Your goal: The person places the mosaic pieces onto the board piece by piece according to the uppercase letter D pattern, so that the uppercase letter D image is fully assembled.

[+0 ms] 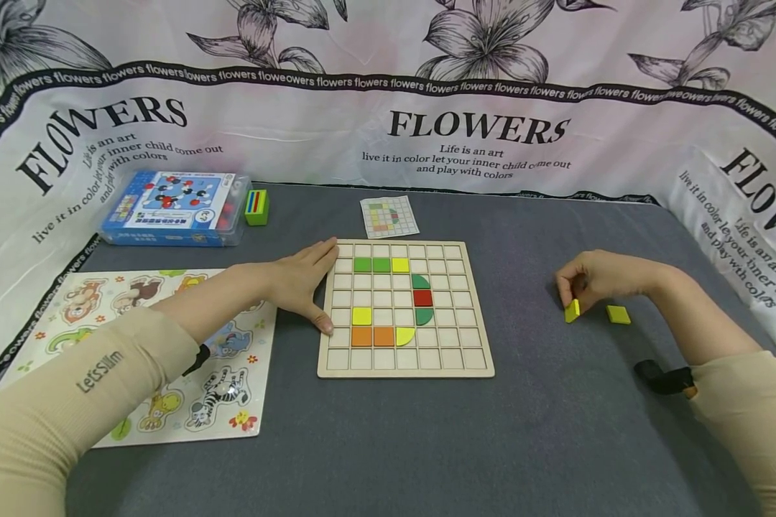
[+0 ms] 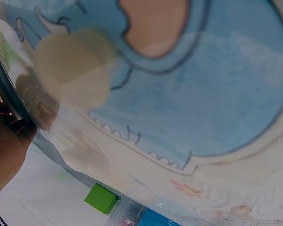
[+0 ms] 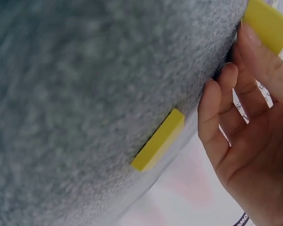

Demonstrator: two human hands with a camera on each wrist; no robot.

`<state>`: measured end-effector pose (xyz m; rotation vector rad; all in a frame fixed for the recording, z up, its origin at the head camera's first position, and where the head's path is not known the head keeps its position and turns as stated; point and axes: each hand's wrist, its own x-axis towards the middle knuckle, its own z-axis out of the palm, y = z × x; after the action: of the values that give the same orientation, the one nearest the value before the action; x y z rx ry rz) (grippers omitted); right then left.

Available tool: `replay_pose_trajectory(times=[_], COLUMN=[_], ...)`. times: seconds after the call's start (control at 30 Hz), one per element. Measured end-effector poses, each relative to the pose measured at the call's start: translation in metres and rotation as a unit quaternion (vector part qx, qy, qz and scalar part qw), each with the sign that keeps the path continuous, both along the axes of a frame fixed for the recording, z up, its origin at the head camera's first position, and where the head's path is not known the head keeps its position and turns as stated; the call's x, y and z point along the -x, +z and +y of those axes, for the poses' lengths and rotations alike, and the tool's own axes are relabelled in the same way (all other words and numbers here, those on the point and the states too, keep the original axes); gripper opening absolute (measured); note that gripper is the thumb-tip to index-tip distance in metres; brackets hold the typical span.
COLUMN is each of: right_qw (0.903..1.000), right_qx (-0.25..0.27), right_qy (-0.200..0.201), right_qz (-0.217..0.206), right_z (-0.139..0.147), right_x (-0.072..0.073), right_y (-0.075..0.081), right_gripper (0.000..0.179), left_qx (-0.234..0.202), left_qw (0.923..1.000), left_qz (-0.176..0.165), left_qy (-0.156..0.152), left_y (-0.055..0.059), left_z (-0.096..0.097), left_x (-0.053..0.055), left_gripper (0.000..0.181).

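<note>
A wooden grid board [image 1: 446, 357] lies on the grey cloth, holding several green, yellow, orange and red pieces in its cells. Against its left edge rests my left hand [image 1: 300, 281], fingers extended and thumb spread. Off to the right, my right hand [image 1: 598, 276] pinches a yellow square tile [image 1: 572, 311] between thumb and fingers, tilted up on its edge at the cloth. The right wrist view shows this same tile [image 3: 269, 26] by the thumb tip. A second yellow tile [image 1: 618, 314] lies flat beside that hand. Only a dark part of the left hand [image 2: 7, 150] appears in the left wrist view.
A small printed pattern card [image 1: 390, 217] lies behind the board. At the back left are a blue plastic case [image 1: 168, 208] and a green block [image 1: 256, 207] with coloured stripes. An animal picture board [image 1: 246, 424] lies under my left forearm.
</note>
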<state>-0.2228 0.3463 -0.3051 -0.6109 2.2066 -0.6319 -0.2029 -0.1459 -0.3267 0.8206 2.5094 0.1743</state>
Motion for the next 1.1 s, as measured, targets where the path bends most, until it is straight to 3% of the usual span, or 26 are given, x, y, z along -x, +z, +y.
replay_pose_trajectory(times=[0.13, 0.3, 0.53, 0.8, 1.1], right_qw=[0.9999, 0.9994, 0.9974, 0.9911, 0.9886], right_qx=[0.011, 0.013, 0.035, 0.080, 0.094], right_qy=[0.002, 0.015, 0.000, 0.016, 0.028], right_qz=[-0.004, 0.028, 0.063, 0.104, 0.114], right_z=[-0.005, -0.025, -0.078, -0.140, -0.197], right_x=[0.002, 0.004, 0.007, 0.014, 0.013], right_y=[0.001, 0.005, 0.017, 0.021, 0.025], right_gripper=[0.009, 0.010, 0.011, 0.015, 0.022], left_qx=[0.000, -0.001, 0.000, -0.001, -0.001], left_qw=[1.0000, 1.0000, 1.0000, 1.0000, 1.0000], left_qz=[0.000, 0.001, 0.002, 0.001, 0.003], left_qy=[0.000, 0.000, -0.001, 0.003, 0.002], left_y=[0.000, 0.000, 0.001, 0.000, 0.000], left_z=[0.000, 0.000, 0.000, 0.000, 0.000], left_x=[0.000, 0.000, 0.000, 0.000, 0.000], left_gripper=[0.135, 0.135, 0.135, 0.136, 0.136])
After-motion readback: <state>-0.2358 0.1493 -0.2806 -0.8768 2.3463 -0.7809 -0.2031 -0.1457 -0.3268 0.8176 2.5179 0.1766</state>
